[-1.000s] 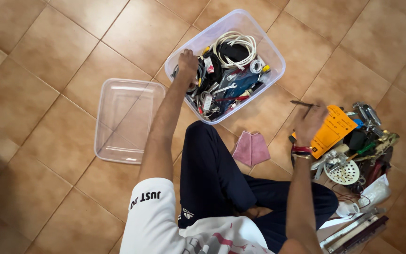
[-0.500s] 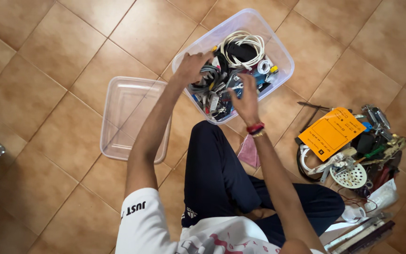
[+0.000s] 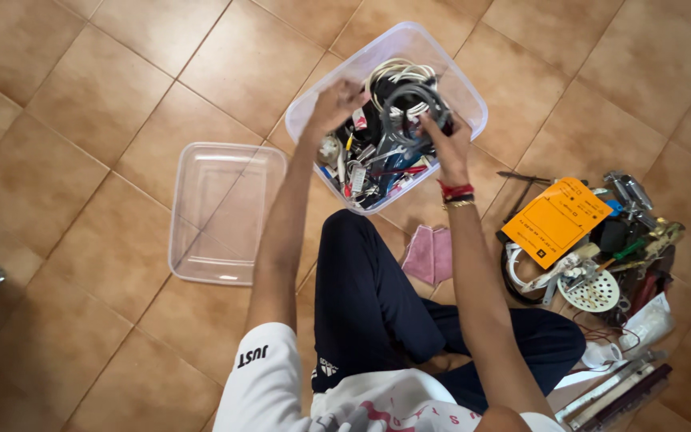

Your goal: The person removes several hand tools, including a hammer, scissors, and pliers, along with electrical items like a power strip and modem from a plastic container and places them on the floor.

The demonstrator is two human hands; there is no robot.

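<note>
Grey coiled cable [image 3: 411, 108] hung above the clear plastic tub [image 3: 465, 88], pinched by both the left hand [image 3: 336, 104] and right hand [image 3: 447, 142]; its loops could snag neighbouring tangled wires.

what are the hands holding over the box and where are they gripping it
Both the left hand and right hand hold a coiled dark cable, gripping opposite sides of its loop, above the clear plastic box.
</note>
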